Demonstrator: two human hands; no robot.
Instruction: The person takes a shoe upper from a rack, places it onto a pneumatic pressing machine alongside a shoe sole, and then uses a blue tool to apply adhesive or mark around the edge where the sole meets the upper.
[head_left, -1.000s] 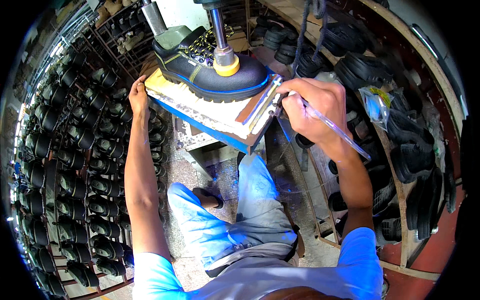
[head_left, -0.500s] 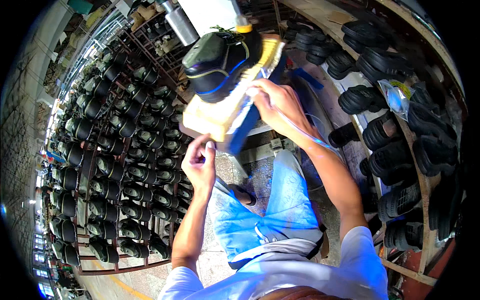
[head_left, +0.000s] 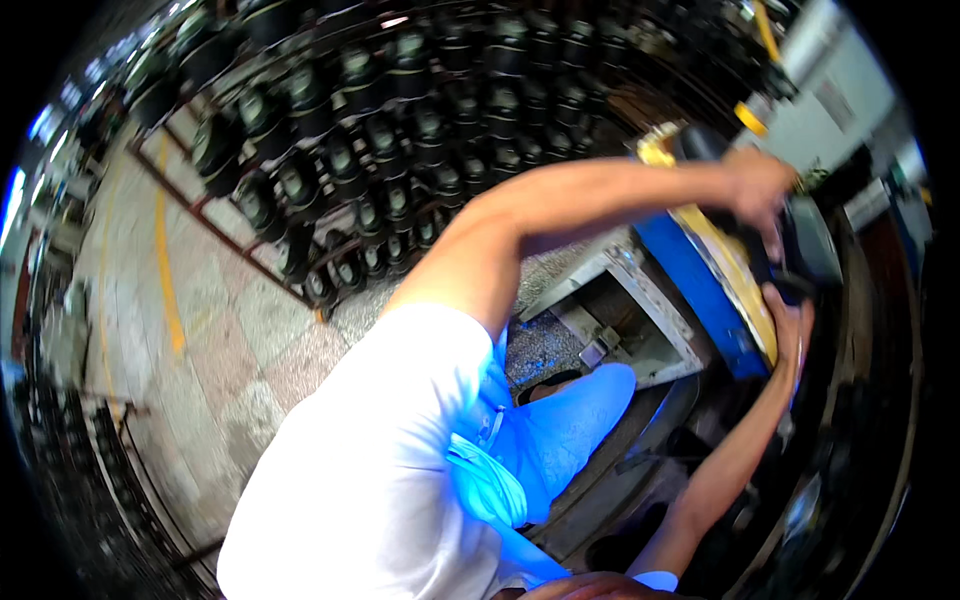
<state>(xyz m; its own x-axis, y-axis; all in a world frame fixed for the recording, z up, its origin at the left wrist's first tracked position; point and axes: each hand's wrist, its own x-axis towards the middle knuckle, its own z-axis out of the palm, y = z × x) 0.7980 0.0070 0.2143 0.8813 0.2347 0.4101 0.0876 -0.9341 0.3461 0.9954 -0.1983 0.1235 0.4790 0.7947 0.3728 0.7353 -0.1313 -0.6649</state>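
I note strong fisheye distortion: a black rim surrounds the frame, and the floor (head_left: 190,330) lines bend at the left. Daylight enters from the upper left, leaving the floor pale and washed. The shoe racks (head_left: 400,150) across the top sit dim. The right side falls into deep shadow. Motion blur softens the whole picture, and a blue cast tints the trousers (head_left: 560,430) at centre.
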